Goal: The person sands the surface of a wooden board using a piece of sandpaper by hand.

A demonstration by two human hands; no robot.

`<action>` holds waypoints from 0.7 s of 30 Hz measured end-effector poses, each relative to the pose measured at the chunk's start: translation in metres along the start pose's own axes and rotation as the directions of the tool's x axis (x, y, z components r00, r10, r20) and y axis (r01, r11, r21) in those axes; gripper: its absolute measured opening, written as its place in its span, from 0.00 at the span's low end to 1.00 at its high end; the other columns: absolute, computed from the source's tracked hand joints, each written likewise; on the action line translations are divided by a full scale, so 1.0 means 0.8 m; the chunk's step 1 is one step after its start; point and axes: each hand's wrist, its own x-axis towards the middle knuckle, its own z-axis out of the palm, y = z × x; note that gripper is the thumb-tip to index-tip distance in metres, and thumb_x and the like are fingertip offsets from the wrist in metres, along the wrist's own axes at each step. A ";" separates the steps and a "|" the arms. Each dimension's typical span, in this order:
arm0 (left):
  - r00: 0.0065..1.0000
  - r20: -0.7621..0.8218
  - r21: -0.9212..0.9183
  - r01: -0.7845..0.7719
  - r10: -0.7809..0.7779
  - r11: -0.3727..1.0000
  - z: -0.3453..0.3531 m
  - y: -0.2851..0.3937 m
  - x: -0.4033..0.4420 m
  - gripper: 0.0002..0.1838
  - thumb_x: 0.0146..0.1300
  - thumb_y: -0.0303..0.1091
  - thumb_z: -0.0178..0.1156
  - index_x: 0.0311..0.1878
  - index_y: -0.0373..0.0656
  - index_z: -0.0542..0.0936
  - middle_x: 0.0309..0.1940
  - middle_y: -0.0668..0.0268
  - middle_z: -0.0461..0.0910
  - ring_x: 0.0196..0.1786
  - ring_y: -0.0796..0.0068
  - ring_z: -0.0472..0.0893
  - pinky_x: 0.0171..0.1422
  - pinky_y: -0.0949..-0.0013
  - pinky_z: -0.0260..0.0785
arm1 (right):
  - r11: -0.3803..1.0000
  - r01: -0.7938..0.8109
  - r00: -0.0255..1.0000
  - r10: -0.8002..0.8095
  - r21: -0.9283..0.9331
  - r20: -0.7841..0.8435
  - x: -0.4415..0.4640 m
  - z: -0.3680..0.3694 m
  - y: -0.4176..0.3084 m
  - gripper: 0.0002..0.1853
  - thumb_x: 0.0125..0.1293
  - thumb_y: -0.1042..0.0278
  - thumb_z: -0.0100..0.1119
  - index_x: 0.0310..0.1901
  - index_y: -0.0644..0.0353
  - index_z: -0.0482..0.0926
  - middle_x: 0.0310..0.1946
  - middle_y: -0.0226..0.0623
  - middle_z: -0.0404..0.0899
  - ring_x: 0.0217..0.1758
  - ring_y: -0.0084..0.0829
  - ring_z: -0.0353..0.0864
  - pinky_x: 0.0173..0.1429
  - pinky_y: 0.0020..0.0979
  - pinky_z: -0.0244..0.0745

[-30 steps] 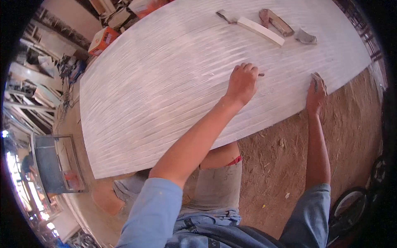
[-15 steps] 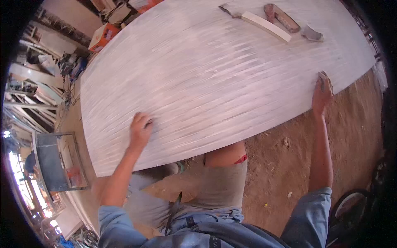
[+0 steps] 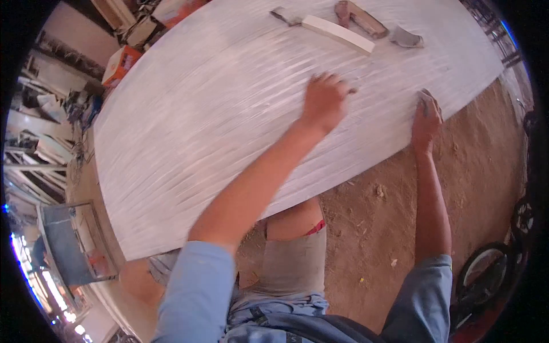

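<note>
A large pale panel (image 3: 189,131) with streaky, ridged lines spreads out before me. My left hand (image 3: 325,106) is over the middle of it, fingers curled down; a small dark tip pokes out by the thumb, too little to name. At the panel's right edge, my right hand (image 3: 428,128) grips a folded piece of sandpaper (image 3: 426,98). Beyond the hands, on the panel, lie a pale wooden strip (image 3: 337,34), a worn brown wooden block (image 3: 366,20), a curled grey scrap (image 3: 406,38) and another grey scrap (image 3: 285,16).
Bare brown ground (image 3: 372,228) shows beneath the near edge. An orange box (image 3: 120,66) and stacked boards stand at the left, with a dark framed panel (image 3: 68,243) lower down. A wheel (image 3: 486,274) is at the lower right. My knee is close under the panel.
My left hand has swept from the panel's near left across to its middle, far to the right and forward. The right hand keeps its place at the edge; the view has shifted slightly.
</note>
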 end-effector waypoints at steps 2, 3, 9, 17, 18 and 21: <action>0.997 0.079 0.022 -0.027 0.025 0.999 -0.087 -0.052 -0.088 0.06 0.59 0.35 0.65 0.35 0.43 0.82 0.35 0.59 0.79 0.43 0.57 0.78 0.50 0.54 0.68 | 0.998 0.005 1.000 -0.006 0.060 0.019 0.001 -0.003 -0.006 0.13 0.71 0.70 0.53 0.53 0.60 0.81 0.57 0.42 0.81 0.63 0.43 0.77 0.68 0.41 0.70; 0.992 0.126 0.063 -0.017 0.009 0.998 -0.133 -0.077 -0.137 0.05 0.56 0.31 0.67 0.35 0.43 0.82 0.35 0.59 0.79 0.43 0.57 0.78 0.52 0.54 0.69 | 0.998 -0.023 0.999 0.021 0.064 0.027 0.002 -0.005 -0.009 0.13 0.71 0.71 0.53 0.53 0.61 0.81 0.57 0.41 0.81 0.63 0.42 0.77 0.67 0.41 0.70; 0.904 0.118 0.465 0.315 -0.410 0.828 -0.370 -0.148 -0.348 0.10 0.49 0.22 0.67 0.37 0.39 0.82 0.36 0.59 0.79 0.46 0.55 0.77 0.55 0.56 0.68 | 0.994 -0.054 0.998 0.051 0.097 0.038 -0.001 -0.004 -0.011 0.13 0.72 0.70 0.52 0.53 0.61 0.81 0.57 0.39 0.81 0.63 0.42 0.77 0.67 0.40 0.71; 0.976 0.124 0.184 0.157 -0.182 0.970 -0.186 -0.097 -0.180 0.11 0.51 0.23 0.69 0.40 0.41 0.82 0.37 0.57 0.80 0.46 0.55 0.78 0.53 0.56 0.71 | 0.992 -0.101 0.994 0.096 0.080 0.056 0.000 -0.002 -0.009 0.14 0.71 0.68 0.52 0.54 0.59 0.82 0.59 0.38 0.80 0.64 0.41 0.76 0.68 0.40 0.70; 0.992 0.005 0.101 0.124 -0.126 0.987 -0.137 -0.082 -0.139 0.10 0.53 0.25 0.68 0.40 0.41 0.83 0.35 0.58 0.79 0.43 0.56 0.78 0.51 0.56 0.70 | 0.992 -0.108 0.993 0.105 0.067 0.055 -0.002 -0.004 -0.008 0.14 0.71 0.68 0.52 0.54 0.59 0.82 0.59 0.38 0.80 0.64 0.41 0.76 0.68 0.40 0.70; 0.997 -0.075 -0.093 0.021 -0.028 0.995 -0.032 -0.041 -0.026 0.06 0.54 0.26 0.61 0.36 0.40 0.82 0.33 0.56 0.77 0.41 0.52 0.77 0.50 0.53 0.68 | 0.995 -0.097 0.994 0.096 0.016 0.058 0.004 -0.004 -0.016 0.14 0.71 0.68 0.52 0.54 0.60 0.81 0.59 0.39 0.80 0.64 0.41 0.76 0.68 0.39 0.70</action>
